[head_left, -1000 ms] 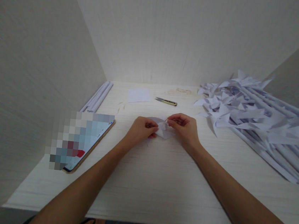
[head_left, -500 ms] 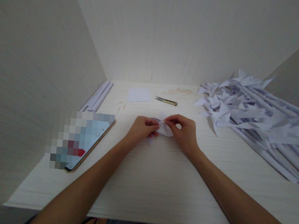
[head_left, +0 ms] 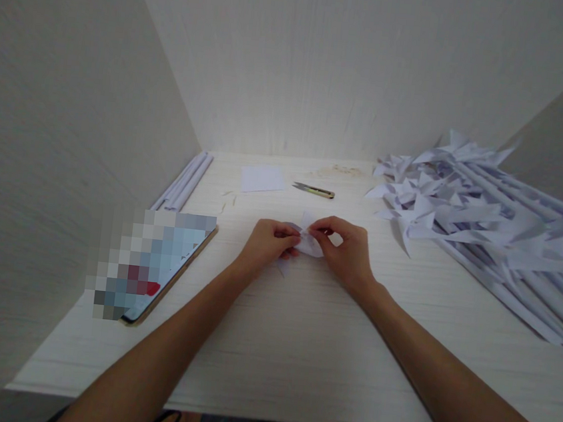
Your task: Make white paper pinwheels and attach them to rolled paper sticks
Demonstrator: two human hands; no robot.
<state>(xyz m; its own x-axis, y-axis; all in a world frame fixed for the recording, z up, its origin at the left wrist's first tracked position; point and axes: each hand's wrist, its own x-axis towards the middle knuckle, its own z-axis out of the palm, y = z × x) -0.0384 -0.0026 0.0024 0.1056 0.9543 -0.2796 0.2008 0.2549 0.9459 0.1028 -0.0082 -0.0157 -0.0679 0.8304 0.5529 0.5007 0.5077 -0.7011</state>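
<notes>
Left hand and right hand are both pinched shut on a small folded white paper piece, held low over the middle of the counter. That paper looks feather-light, floppy and easy to crease or tear, so gripping at the folded edges with fingertips seems the safe bet. Off to the left sits a tablet, screen blurred out. Farther back are a blank paper square, a small cutter, rolled paper tubes, and a big pile of paper pinwheels cut off at the right edge. Fingers hide most of the fold's shape.
</notes>
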